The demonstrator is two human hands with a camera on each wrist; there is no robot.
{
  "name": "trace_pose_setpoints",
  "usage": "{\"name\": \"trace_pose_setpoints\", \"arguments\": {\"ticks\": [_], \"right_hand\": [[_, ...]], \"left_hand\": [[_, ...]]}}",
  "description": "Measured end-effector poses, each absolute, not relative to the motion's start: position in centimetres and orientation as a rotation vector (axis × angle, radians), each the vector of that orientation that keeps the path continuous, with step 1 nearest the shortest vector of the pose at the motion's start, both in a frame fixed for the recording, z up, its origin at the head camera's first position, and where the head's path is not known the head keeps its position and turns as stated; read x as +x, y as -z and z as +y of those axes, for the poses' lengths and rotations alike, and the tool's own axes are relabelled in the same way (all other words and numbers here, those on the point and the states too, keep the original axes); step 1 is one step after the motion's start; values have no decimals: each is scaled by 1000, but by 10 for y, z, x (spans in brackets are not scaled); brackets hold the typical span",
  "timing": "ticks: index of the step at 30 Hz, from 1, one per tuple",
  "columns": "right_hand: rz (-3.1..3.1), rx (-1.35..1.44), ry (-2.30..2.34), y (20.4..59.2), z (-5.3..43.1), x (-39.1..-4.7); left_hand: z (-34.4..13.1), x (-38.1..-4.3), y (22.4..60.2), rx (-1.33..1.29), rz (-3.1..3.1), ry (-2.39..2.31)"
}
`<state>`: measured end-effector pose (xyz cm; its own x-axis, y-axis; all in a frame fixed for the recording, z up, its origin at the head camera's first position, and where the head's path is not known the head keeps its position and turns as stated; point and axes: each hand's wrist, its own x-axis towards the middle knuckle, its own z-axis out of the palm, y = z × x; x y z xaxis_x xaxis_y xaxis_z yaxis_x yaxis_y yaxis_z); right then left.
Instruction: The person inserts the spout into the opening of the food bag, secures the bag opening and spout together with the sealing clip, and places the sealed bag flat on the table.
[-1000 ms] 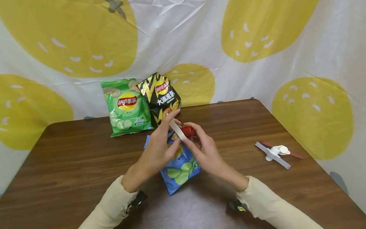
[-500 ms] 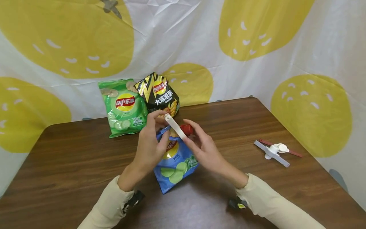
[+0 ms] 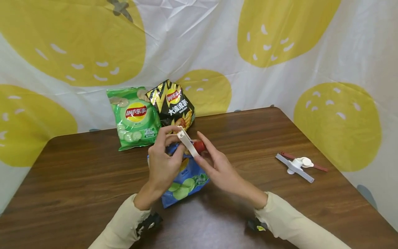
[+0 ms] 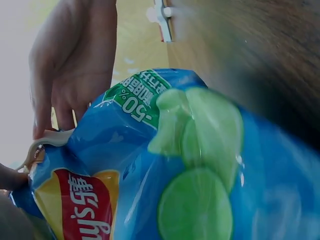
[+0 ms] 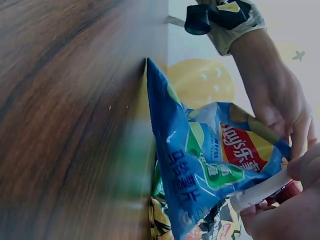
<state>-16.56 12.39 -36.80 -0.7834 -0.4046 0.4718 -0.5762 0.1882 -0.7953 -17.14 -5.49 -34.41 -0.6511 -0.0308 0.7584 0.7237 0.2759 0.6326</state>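
Note:
A blue Lay's chip bag [image 3: 186, 183] hangs tilted between the two hands, above the table. Its top edge lies by a white bag clip [image 3: 188, 144] with a red cap [image 3: 199, 146]. My right hand [image 3: 222, 169] grips the clip at its lower right end, fingers near the cap. With bent fingers and thumb, my left hand [image 3: 162, 162] pinches the bag's upper corner, close to the clip's upper end. In the right wrist view the clip's white bar [image 5: 260, 192] runs along the top of the bag. How far the clip encloses the edge is hidden.
At the back of the wooden table [image 3: 93, 173] a green Lay's bag [image 3: 136, 128] and a black chip bag [image 3: 174, 109] lean against the patterned cloth. Toward the right edge lies another clip, with a white spout [image 3: 301, 162], a grey bar and a dark red strip [image 3: 320, 168].
My left hand has drawn back from the clip, then returned beside its upper end with the bag. The bag has shifted left, and the clip's upper end now looks parted.

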Motion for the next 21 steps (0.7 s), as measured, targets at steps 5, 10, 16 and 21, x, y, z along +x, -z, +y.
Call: {"name": "trace_pose_setpoints", "arguments": {"ticks": [5,10,16,21], "right_hand": [[-2336,961,-1696,368,124,-164],[-2281,914,-1789,370,121,-161],[-2199,880,-1860,370,122,-164],[-2181,888,-1946,371,120,-162]], "left_hand": [[-53,-171,345,-631,-1856,1481],[-50,-170,344,-628,-1857,1491],[-49,-168,346,-656,-1866,1420],[-48,-169,349,-652,-1819,1214]]}}
